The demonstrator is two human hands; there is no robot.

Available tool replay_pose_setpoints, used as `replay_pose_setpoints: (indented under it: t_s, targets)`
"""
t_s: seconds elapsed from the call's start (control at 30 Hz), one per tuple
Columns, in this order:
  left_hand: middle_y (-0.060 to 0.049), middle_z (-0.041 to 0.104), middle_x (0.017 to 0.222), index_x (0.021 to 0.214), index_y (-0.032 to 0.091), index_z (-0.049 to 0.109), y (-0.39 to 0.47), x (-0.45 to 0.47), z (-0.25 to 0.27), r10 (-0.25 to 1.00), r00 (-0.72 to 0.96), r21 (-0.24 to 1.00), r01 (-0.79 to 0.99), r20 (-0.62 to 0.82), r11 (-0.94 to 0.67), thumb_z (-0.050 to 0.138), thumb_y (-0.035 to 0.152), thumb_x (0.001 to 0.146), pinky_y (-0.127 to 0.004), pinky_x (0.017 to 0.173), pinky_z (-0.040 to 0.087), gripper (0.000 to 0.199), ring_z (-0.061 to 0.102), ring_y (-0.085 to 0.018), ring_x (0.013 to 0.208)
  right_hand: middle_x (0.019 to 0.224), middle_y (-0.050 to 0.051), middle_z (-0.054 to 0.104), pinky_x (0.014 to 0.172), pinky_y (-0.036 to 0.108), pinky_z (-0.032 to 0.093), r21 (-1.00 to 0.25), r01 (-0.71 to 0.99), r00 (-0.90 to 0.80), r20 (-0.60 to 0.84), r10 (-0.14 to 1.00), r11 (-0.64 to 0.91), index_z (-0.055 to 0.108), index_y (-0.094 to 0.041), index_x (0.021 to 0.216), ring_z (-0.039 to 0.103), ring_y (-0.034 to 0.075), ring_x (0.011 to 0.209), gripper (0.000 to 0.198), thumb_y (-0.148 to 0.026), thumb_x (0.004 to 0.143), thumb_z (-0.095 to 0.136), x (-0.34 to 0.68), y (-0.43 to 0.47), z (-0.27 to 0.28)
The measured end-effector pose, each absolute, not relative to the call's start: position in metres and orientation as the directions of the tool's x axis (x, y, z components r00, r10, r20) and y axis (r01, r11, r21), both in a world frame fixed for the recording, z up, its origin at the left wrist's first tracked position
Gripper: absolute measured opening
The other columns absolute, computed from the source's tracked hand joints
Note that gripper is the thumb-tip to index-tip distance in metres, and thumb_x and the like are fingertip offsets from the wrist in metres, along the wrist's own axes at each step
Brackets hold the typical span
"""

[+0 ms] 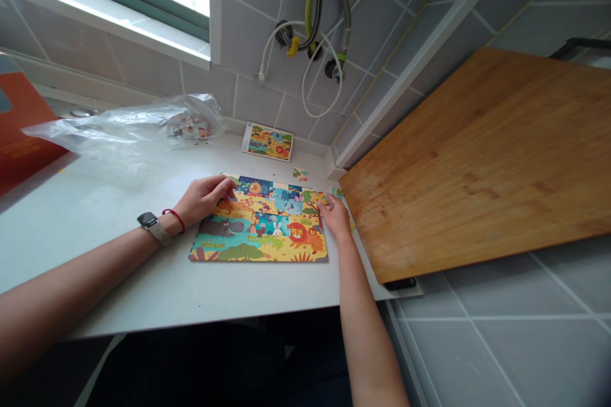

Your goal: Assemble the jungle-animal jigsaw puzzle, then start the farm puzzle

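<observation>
A jigsaw puzzle (258, 229) of cartoon animals, mostly joined, lies flat on the white counter. At its upper left edge, my left hand (207, 196) rests with fingers curled; what they hold, if anything, is hidden. My right hand (335, 215) is at the puzzle's right edge, thumb and forefinger close together on a puzzle piece (323, 197) there. A loose puzzle piece (300, 173) lies above the puzzle. Another piece (336, 191) shows just beyond my right fingers. The picture card (268, 141) with the same scene stands behind, by the wall.
A clear plastic bag (143, 124) with small pieces inside lies at the back left of the white counter (200, 296). An orange box or bag (26, 124) is at the far left. A wooden board (482, 172) leans on the right. Hoses and a white cable (305, 98) hang on the tiled wall.
</observation>
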State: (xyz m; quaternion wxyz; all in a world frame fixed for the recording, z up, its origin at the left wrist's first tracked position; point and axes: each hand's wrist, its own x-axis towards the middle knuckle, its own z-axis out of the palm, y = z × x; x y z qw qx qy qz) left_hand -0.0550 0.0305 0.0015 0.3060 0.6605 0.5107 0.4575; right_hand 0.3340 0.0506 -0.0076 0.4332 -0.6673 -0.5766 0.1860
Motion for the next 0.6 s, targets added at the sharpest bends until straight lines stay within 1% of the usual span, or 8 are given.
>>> replay_pose_setpoints:
  t_s: [0.07,0.17,0.27,0.33,0.4,0.47,0.53,0.6]
  targets:
    - [-0.006,0.076,0.074,0.079,0.023,0.073,0.030,-0.055,0.002,0.954,0.058,0.870,0.397,0.292,-0.291,0.049,0.076,0.092,-0.029,0.063,0.054,0.059,0.068,-0.022,0.067,0.121,0.012,0.076,0.100,0.042,0.053,-0.787,0.616,0.257,0.238,0.937,0.031,0.083,-0.022,0.108,0.067,0.023,0.083,0.041,-0.034,0.070,0.083,0.331,0.049,-0.006]
    - [-0.006,0.075,0.073,0.079,0.023,0.073,0.030,-0.055,0.003,0.954,0.054,0.870,0.397,0.294,-0.291,0.049,0.077,0.091,-0.029,0.064,0.055,0.060,0.068,-0.022,0.067,0.118,0.012,0.074,0.091,0.041,0.056,-0.798,0.602,0.292,0.243,0.925,0.019,0.082,-0.019,0.110,0.062,0.019,0.073,0.044,-0.031,0.067,0.082,0.328,0.049,-0.004]
    - [-0.006,0.076,0.073,0.079,0.023,0.073,0.029,-0.055,0.003,0.955,0.050,0.871,0.398,0.294,-0.289,0.049,0.079,0.090,-0.029,0.064,0.055,0.062,0.067,-0.022,0.066,0.107,0.009,0.071,0.084,0.037,0.057,-0.836,0.542,0.319,0.295,0.900,0.082,0.081,-0.018,0.108,0.060,0.018,0.074,0.043,-0.032,0.067,0.079,0.325,0.050,-0.002]
    - [-0.006,0.076,0.074,0.080,0.022,0.073,0.029,-0.055,0.004,0.955,0.057,0.867,0.405,0.291,-0.289,0.048,0.078,0.091,-0.029,0.065,0.055,0.062,0.068,-0.022,0.067,0.096,0.005,0.067,0.077,0.034,0.058,-0.892,0.438,0.327,0.272,0.905,0.110,0.079,-0.018,0.110,0.060,0.017,0.073,0.045,-0.037,0.069,0.078,0.321,0.049,-0.001]
    - [-0.006,0.076,0.075,0.082,0.022,0.073,0.029,-0.056,0.004,0.955,0.073,0.862,0.415,0.288,-0.292,0.047,0.076,0.093,-0.029,0.066,0.055,0.061,0.068,-0.021,0.068,0.090,0.001,0.064,0.068,0.032,0.058,-0.951,0.297,0.301,0.183,0.936,0.090,0.076,-0.019,0.112,0.058,0.015,0.068,0.050,-0.042,0.068,0.079,0.314,0.046,0.001]
    - [-0.006,0.076,0.076,0.083,0.021,0.072,0.028,-0.056,0.005,0.954,0.088,0.856,0.423,0.288,-0.297,0.047,0.074,0.094,-0.028,0.067,0.055,0.060,0.069,-0.021,0.069,0.089,0.000,0.063,0.063,0.030,0.059,-0.985,0.162,0.235,0.093,0.968,0.055,0.074,-0.020,0.111,0.060,0.015,0.068,0.052,-0.045,0.066,0.082,0.305,0.041,0.004]
    - [-0.005,0.076,0.077,0.083,0.020,0.072,0.028,-0.057,0.005,0.952,0.099,0.851,0.428,0.291,-0.304,0.046,0.072,0.096,-0.028,0.067,0.054,0.059,0.069,-0.021,0.069,0.089,-0.001,0.065,0.062,0.029,0.061,-0.997,0.070,0.165,0.046,0.985,0.035,0.071,-0.022,0.106,0.063,0.016,0.072,0.050,-0.044,0.064,0.086,0.296,0.036,0.006]
    - [-0.005,0.076,0.077,0.084,0.020,0.072,0.028,-0.057,0.005,0.950,0.107,0.848,0.430,0.293,-0.310,0.046,0.070,0.096,-0.028,0.067,0.054,0.058,0.069,-0.021,0.070,0.088,-0.001,0.067,0.060,0.028,0.060,-0.999,0.028,0.104,0.023,0.994,0.021,0.067,-0.024,0.098,0.065,0.016,0.073,0.045,-0.043,0.064,0.089,0.289,0.031,0.009]
